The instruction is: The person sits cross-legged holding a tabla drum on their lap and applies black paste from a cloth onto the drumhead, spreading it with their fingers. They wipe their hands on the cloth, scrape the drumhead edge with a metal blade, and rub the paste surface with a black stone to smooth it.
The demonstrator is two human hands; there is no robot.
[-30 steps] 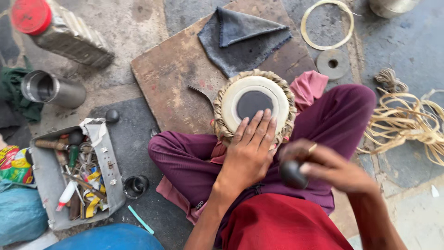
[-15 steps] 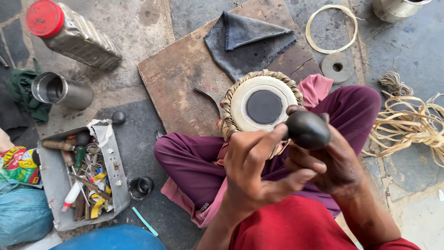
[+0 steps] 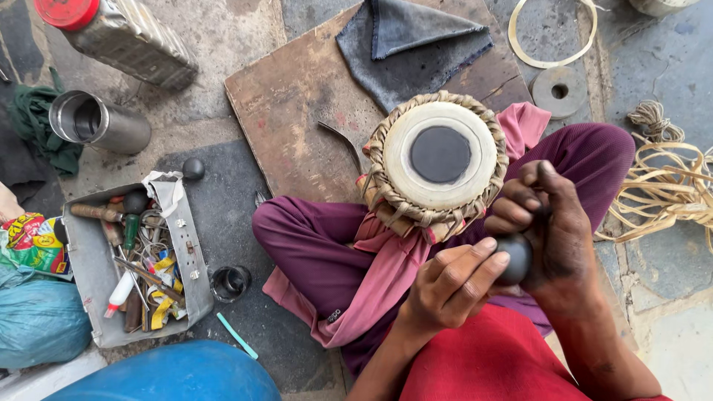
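A small drum (image 3: pixel 440 160) with a white head, black centre spot and woven straw rim rests on my crossed legs, on a pink cloth (image 3: pixel 386 260). Below it, my right hand (image 3: pixel 553 230) grips a dark round stone (image 3: pixel 514 258). My left hand (image 3: pixel 453 282) touches the stone's left side with its fingertips, fingers curled around it. Both hands are near the drum's lower right edge, off the drumhead.
A brown board (image 3: pixel 297 96) with a grey cloth (image 3: pixel 416 44) lies behind the drum. At left stand a grey box of tools (image 3: pixel 89 275), a steel cup (image 3: pixel 96 122) and a red-capped bottle (image 3: pixel 126 33). Straw coils (image 3: pixel 668 186), a ring (image 3: pixel 553 33) and a disc (image 3: pixel 558 91) lie at right.
My left hand has left the drumhead and joined my right hand on the stone. The stone was raised over the drum, then lowered to beside its lower right edge.
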